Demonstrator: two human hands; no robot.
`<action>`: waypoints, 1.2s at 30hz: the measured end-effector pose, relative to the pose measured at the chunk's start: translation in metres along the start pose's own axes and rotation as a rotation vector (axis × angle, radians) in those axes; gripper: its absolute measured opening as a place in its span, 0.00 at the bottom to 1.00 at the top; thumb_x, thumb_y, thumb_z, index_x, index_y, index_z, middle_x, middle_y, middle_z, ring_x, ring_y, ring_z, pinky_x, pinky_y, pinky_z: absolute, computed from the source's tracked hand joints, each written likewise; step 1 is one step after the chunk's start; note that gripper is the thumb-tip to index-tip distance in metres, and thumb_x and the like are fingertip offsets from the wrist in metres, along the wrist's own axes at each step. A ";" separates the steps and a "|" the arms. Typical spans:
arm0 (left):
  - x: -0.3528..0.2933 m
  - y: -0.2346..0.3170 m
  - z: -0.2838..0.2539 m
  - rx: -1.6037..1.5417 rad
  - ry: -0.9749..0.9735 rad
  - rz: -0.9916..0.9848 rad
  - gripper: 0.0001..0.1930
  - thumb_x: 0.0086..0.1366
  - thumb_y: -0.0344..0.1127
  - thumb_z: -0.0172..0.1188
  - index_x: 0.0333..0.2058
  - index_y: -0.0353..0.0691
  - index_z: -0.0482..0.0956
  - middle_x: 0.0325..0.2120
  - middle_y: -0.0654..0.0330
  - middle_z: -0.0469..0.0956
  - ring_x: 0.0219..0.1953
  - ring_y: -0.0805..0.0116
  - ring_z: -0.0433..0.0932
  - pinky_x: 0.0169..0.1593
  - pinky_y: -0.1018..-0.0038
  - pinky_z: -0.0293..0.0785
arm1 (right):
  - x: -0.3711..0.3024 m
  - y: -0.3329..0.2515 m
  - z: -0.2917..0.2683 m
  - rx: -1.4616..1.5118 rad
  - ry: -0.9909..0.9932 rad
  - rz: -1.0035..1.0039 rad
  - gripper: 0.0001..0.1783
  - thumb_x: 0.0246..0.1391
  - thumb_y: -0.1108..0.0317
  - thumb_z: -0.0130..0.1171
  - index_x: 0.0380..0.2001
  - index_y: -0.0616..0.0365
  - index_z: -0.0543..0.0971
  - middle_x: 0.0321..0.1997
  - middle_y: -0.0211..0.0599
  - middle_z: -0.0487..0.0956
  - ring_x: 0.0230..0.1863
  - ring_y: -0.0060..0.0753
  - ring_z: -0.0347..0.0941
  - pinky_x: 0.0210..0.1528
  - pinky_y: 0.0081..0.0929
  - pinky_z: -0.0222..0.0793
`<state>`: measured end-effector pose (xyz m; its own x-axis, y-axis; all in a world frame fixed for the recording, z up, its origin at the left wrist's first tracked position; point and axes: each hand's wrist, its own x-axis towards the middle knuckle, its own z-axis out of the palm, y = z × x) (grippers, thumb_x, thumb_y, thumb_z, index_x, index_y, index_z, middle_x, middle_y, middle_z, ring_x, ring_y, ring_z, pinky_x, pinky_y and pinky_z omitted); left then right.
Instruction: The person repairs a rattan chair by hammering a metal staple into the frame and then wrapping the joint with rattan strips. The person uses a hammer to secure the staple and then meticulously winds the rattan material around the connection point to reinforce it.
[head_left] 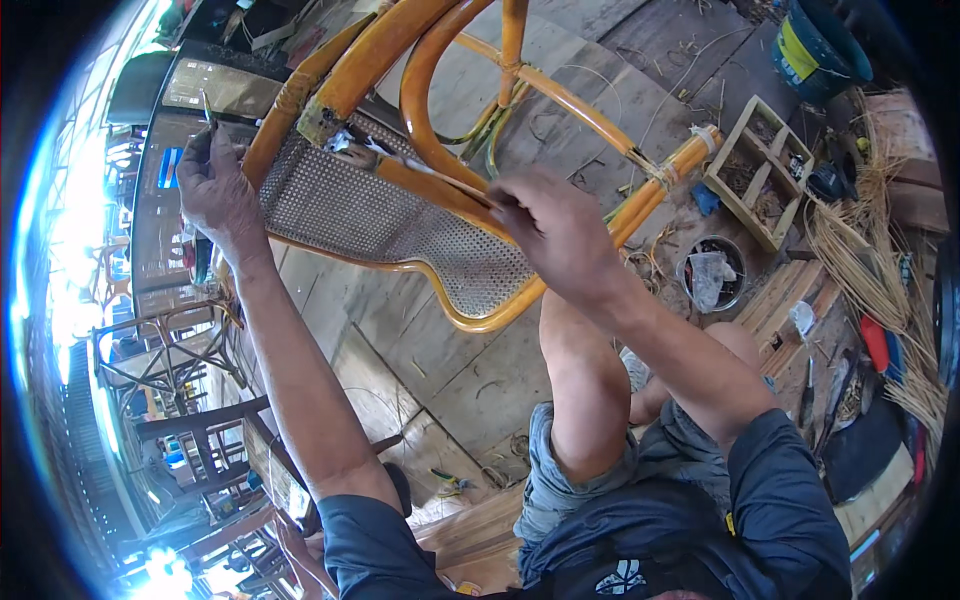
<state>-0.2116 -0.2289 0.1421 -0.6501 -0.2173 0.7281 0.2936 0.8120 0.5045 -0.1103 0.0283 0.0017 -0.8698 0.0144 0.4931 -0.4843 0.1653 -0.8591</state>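
Observation:
In front of me a glossy orange-brown rattan chair frame (480,322) lies tipped, with a woven cane panel (400,222) set in it. My left hand (215,190) is raised beyond the frame's left side, its fingers pinched on a thin pointed piece (208,106) whose kind I cannot make out. My right hand (560,235) is closed over a rail of the frame. From its fingers a thin pale strip or stick (445,178) runs left to a whitish smear (350,150) near the rail's joint. The right fingertips are partly hidden.
On the right stand a dark bucket (815,60), a divided wooden tray (760,170) and a metal bowl (712,275). Loose rattan strands (860,260) lie beyond them. Pliers (450,482) rest on the floor; dark furniture frames (180,360) stand at the left.

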 end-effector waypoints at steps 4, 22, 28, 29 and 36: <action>0.025 -0.059 -0.008 0.180 -0.061 0.266 0.14 0.59 0.34 0.61 0.42 0.33 0.77 0.37 0.58 0.78 0.38 0.67 0.79 0.41 0.76 0.74 | -0.032 -0.010 -0.078 -0.071 0.044 0.182 0.09 0.50 0.76 0.57 0.37 0.60 0.76 0.33 0.42 0.76 0.36 0.43 0.74 0.39 0.30 0.69; 0.034 -0.059 -0.032 0.602 -0.144 0.293 0.18 0.60 0.39 0.58 0.48 0.41 0.74 0.36 0.57 0.80 0.38 0.58 0.78 0.44 0.64 0.73 | -0.259 0.032 -0.338 -1.194 0.088 0.958 0.13 0.49 0.72 0.51 0.38 0.62 0.76 0.37 0.57 0.76 0.41 0.59 0.72 0.44 0.48 0.67; 0.029 -0.057 -0.026 0.697 -0.212 0.328 0.23 0.57 0.36 0.62 0.52 0.47 0.71 0.44 0.57 0.77 0.44 0.59 0.77 0.45 0.65 0.74 | -0.267 0.051 -0.340 -1.263 0.041 1.112 0.11 0.49 0.72 0.51 0.36 0.62 0.78 0.36 0.55 0.77 0.42 0.56 0.73 0.44 0.48 0.68; 0.029 -0.062 -0.025 0.719 -0.207 0.372 0.23 0.57 0.37 0.62 0.52 0.47 0.71 0.45 0.58 0.76 0.44 0.60 0.77 0.46 0.66 0.74 | -0.264 0.053 -0.337 -1.261 0.046 1.161 0.11 0.48 0.73 0.51 0.36 0.61 0.78 0.36 0.54 0.77 0.42 0.56 0.73 0.44 0.47 0.68; 0.031 -0.053 -0.028 0.659 -0.175 0.229 0.20 0.61 0.44 0.57 0.48 0.40 0.75 0.45 0.57 0.77 0.44 0.61 0.77 0.48 0.65 0.72 | -0.284 0.062 -0.347 -1.081 0.033 0.973 0.14 0.48 0.73 0.50 0.37 0.56 0.81 0.36 0.51 0.79 0.39 0.53 0.76 0.43 0.42 0.72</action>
<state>-0.2278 -0.2940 0.1506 -0.7419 0.0430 0.6692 -0.0119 0.9969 -0.0772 0.1392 0.3770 -0.1439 -0.7966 0.5715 -0.1971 0.6026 0.7242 -0.3352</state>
